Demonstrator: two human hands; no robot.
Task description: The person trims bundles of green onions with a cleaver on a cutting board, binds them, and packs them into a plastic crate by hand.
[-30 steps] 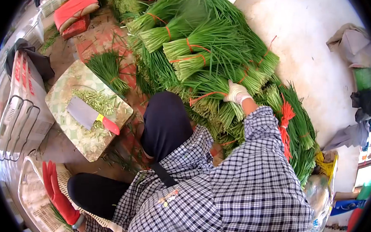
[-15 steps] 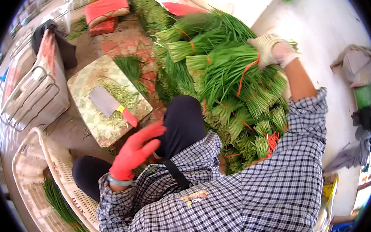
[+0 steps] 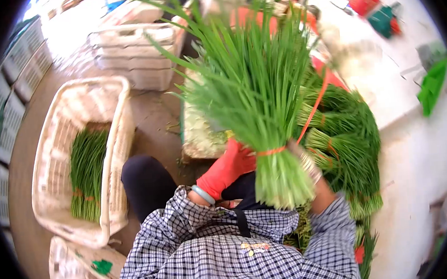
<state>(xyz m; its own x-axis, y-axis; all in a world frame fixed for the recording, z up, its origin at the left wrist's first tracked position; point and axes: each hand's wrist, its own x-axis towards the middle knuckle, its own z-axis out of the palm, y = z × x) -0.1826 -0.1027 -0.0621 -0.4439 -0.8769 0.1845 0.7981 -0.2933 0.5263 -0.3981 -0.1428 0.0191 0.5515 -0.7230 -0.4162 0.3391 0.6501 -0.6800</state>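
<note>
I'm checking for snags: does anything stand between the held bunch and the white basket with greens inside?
Yes: the left hand, at the side of the bunch; then the raised knee and near rim of the white basket.

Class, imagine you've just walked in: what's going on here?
A person in a checked shirt has a bundle of long green stalks between both hands, in front of the body. The red-gloved left hand and pale-gloved right hand are on either side, near its orange band. Similar greens lie in the white basket on the left; more tied bundles are piled on the right.
</note>
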